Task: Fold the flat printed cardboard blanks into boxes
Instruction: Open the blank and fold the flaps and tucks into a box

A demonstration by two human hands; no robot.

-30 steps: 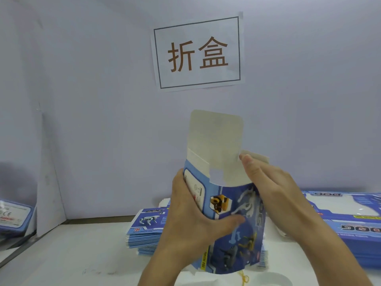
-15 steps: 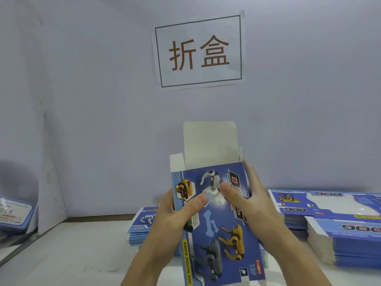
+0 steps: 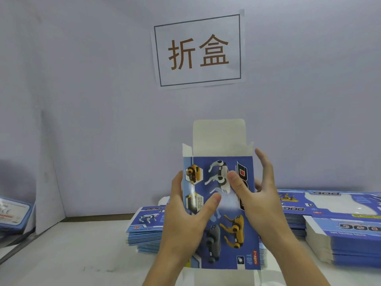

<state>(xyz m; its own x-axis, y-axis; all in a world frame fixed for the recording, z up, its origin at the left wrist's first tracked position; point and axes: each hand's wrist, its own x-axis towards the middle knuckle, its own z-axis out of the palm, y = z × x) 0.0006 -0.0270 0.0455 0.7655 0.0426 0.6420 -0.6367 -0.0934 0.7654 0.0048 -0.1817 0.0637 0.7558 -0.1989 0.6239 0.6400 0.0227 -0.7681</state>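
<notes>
I hold a blue printed box (image 3: pixel 222 230) upright in front of me, its face with robot dogs turned toward me. Its grey top flap (image 3: pixel 219 137) stands open above, with small side flaps at both corners. My left hand (image 3: pixel 185 221) grips the box's left edge, thumb lying across the printed face. My right hand (image 3: pixel 255 195) holds the right edge, thumb pressed on the front, fingers straight up along the side. The fingers of both hands behind the box are hidden.
Stacks of flat blue blanks lie on the white table: one behind my left hand (image 3: pixel 144 226), a wider one at the right (image 3: pixel 329 205), another at the near right (image 3: pixel 346 242). A paper sign (image 3: pixel 199 50) hangs on the back wall. A blue box (image 3: pixel 12 213) sits far left.
The box has turned from side-on to face me squarely and opened out wider. My right hand slid from the top flap down to the right edge.
</notes>
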